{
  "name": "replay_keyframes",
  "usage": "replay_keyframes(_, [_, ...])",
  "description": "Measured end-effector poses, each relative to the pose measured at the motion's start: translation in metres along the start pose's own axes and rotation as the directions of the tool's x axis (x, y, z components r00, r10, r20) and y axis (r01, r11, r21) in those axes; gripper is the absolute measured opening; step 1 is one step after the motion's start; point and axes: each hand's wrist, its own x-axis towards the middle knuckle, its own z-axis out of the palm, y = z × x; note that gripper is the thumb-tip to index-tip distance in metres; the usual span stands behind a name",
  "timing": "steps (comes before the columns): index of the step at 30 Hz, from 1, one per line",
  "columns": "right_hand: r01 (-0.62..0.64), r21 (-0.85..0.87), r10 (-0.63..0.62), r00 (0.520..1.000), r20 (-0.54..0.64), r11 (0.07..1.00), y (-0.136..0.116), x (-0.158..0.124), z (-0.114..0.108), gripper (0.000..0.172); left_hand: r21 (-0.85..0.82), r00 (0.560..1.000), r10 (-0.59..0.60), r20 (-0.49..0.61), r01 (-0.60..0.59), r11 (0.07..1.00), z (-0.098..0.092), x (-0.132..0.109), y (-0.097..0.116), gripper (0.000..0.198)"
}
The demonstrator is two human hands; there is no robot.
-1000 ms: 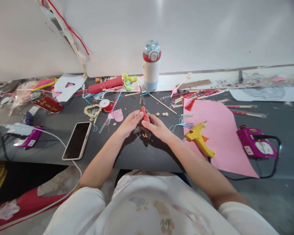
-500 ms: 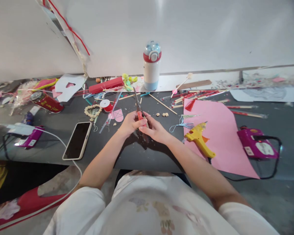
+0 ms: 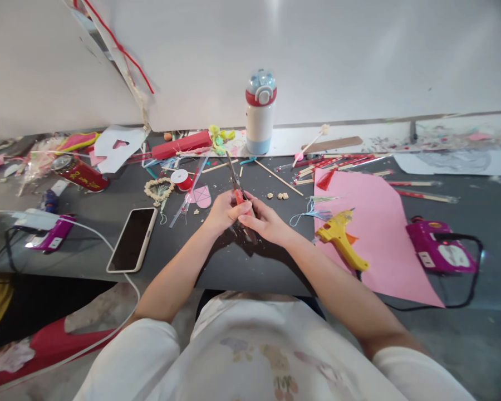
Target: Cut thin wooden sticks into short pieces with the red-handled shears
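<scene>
Both hands meet over the middle of the table, closed around a pair of scissors [image 3: 237, 189] with red handles. Its dark metal blades point away from me, toward the bottle. My left hand [image 3: 226, 211] grips the handle from the left, thumb on top. My right hand [image 3: 265, 220] wraps it from the right, thumb pressed near the left one. The fingers hide much of the handles, and I cannot tell whether anything small is held with them. Small cream pieces [image 3: 283, 196] and a thin wooden stick [image 3: 279, 178] lie just beyond the right hand.
A bottle [image 3: 259, 122] stands at the back. On the left lie a phone [image 3: 132, 240], a red ribbon spool [image 3: 181, 179], a beaded heart [image 3: 158, 191] and a can [image 3: 80, 174]. A yellow glue gun [image 3: 341, 239] rests on pink paper [image 3: 384, 223], beside a corded purple power block [image 3: 440, 246].
Almost nothing differs. The view shifts very slightly, and both hands keep the same hold on the scissors.
</scene>
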Motion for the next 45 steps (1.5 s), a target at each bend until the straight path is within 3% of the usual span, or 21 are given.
replay_keyframes(3, [-0.064, 0.012, 0.065, 0.998, -0.012, 0.998, -0.002, 0.001, -0.001, 0.050, 0.047, 0.999, -0.046, 0.028, 0.045, 0.998, 0.000, 0.001, 0.001, 0.062])
replay_keyframes(5, [-0.101, 0.005, 0.101, 0.995, -0.025, 0.995, -0.004, 0.002, -0.002, 0.045, 0.075, 0.999, -0.029, 0.026, 0.027, 0.997, -0.003, 0.002, 0.002, 0.064])
replay_keyframes(7, [-0.125, 0.008, 0.126, 0.991, -0.047, 0.992, -0.006, 0.003, -0.004, 0.046, 0.099, 0.999, 0.019, -0.031, -0.016, 0.995, -0.007, 0.003, 0.003, 0.068])
replay_keyframes(9, [-0.147, 0.034, 0.149, 0.987, -0.053, 0.988, -0.006, 0.003, -0.006, 0.047, 0.162, 0.985, 0.077, -0.157, -0.051, 0.985, -0.014, 0.003, 0.004, 0.069])
replay_keyframes(11, [-0.168, 0.067, 0.170, 0.985, -0.032, 0.984, -0.006, 0.002, -0.008, 0.047, 0.315, 0.925, 0.195, -0.326, -0.088, 0.945, -0.022, 0.001, 0.007, 0.061])
replay_keyframes(13, [-0.183, 0.053, 0.183, 0.983, 0.001, 0.982, -0.006, 0.002, -0.009, 0.046, 0.559, 0.812, 0.395, -0.430, -0.104, 0.823, -0.029, 0.000, 0.011, 0.043])
replay_keyframes(15, [-0.184, -0.015, 0.185, 0.983, 0.022, 0.983, -0.006, 0.001, -0.009, 0.046, 0.767, 0.714, 0.565, -0.413, -0.061, 0.638, -0.037, -0.002, 0.016, 0.026])
replay_keyframes(16, [-0.183, -0.052, 0.184, 0.982, 0.028, 0.982, -0.006, 0.001, -0.008, 0.047, 0.831, 0.697, 0.608, -0.381, -0.030, 0.556, -0.040, -0.002, 0.017, 0.021])
replay_keyframes(19, [-0.168, -0.120, 0.173, 0.984, 0.033, 0.978, -0.008, -0.001, -0.007, 0.049, 0.899, 0.740, 0.603, -0.298, 0.004, 0.439, -0.048, 0.000, 0.018, 0.017])
replay_keyframes(21, [-0.155, -0.141, 0.161, 0.987, 0.031, 0.978, -0.010, -0.003, -0.007, 0.048, 0.904, 0.787, 0.561, -0.255, -0.012, 0.428, -0.052, 0.002, 0.015, 0.015])
replay_keyframes(23, [-0.147, -0.158, 0.154, 0.987, 0.034, 0.976, -0.012, -0.004, -0.007, 0.048, 0.901, 0.806, 0.543, -0.236, -0.028, 0.433, -0.055, 0.003, 0.012, 0.015])
replay_keyframes(30, [-0.110, -0.204, 0.131, 0.987, 0.093, 0.973, -0.018, -0.005, -0.010, 0.046, 0.847, 0.732, 0.612, -0.298, -0.092, 0.523, -0.061, 0.004, 0.006, 0.014])
replay_keyframes(35, [-0.095, -0.214, 0.122, 0.985, 0.119, 0.972, -0.018, -0.006, -0.010, 0.049, 0.811, 0.740, 0.604, -0.298, -0.138, 0.568, -0.064, 0.004, 0.007, 0.016])
replay_keyframes(45, [-0.081, -0.219, 0.111, 0.985, 0.130, 0.972, -0.020, -0.006, -0.010, 0.047, 0.816, 0.769, 0.598, -0.228, -0.184, 0.547, -0.069, 0.004, 0.008, 0.023])
